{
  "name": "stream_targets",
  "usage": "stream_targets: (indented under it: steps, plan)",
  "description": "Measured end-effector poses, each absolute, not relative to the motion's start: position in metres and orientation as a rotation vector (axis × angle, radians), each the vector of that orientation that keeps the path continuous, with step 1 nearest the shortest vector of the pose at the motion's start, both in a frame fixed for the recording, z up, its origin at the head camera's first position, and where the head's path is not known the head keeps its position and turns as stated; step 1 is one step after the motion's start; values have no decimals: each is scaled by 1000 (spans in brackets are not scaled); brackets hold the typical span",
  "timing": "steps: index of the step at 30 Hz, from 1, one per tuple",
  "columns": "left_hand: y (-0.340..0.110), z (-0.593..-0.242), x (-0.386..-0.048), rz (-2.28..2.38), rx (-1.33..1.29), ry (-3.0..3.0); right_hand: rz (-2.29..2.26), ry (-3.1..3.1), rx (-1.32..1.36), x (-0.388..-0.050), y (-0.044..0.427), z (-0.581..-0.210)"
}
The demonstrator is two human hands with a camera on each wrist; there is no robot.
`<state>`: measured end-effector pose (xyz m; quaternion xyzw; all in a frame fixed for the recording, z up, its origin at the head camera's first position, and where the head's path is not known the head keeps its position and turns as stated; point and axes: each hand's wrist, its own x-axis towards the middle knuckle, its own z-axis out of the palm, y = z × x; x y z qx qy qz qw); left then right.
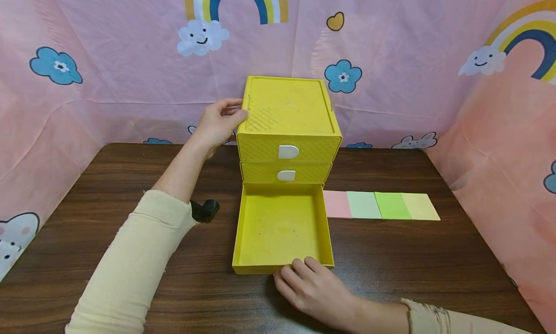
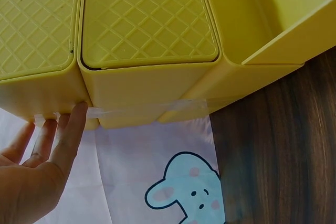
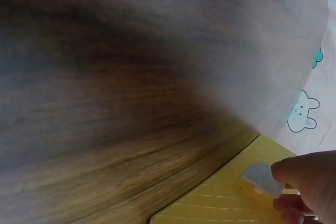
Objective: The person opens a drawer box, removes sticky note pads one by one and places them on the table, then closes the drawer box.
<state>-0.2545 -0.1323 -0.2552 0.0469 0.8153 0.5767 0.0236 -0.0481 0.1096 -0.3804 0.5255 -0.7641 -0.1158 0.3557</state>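
Note:
A yellow drawer unit [image 1: 288, 107] stands on the table, with two drawers closed and the bottom drawer [image 1: 282, 228] pulled out, nothing lying in it. My left hand [image 1: 219, 121] steadies the unit's upper left side, thumb at the top edge. In the left wrist view its fingers [image 2: 68, 135] press fairly straight against the side wall. At the front of the pulled-out drawer, my right hand [image 1: 314, 290] has its fingers by the rim. The right wrist view has thumb and fingers pinching the white handle [image 3: 260, 178], which the hand hides in the head view.
A row of pink, mint, green and yellow paper squares [image 1: 395, 206] lies on the brown table [image 1: 391, 261], right of the unit. Behind and at the sides hangs a pink printed cloth [image 1: 130, 49]. Clear tape [image 2: 147, 109] runs along the unit's side.

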Motion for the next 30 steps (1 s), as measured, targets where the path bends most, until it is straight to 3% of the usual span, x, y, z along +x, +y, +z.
stream_targets:
  steps: [30]
  plan:
    - [-132, -256, -255, 1794, 140, 2535, -156, -2074, 1378, -57, 103, -382]
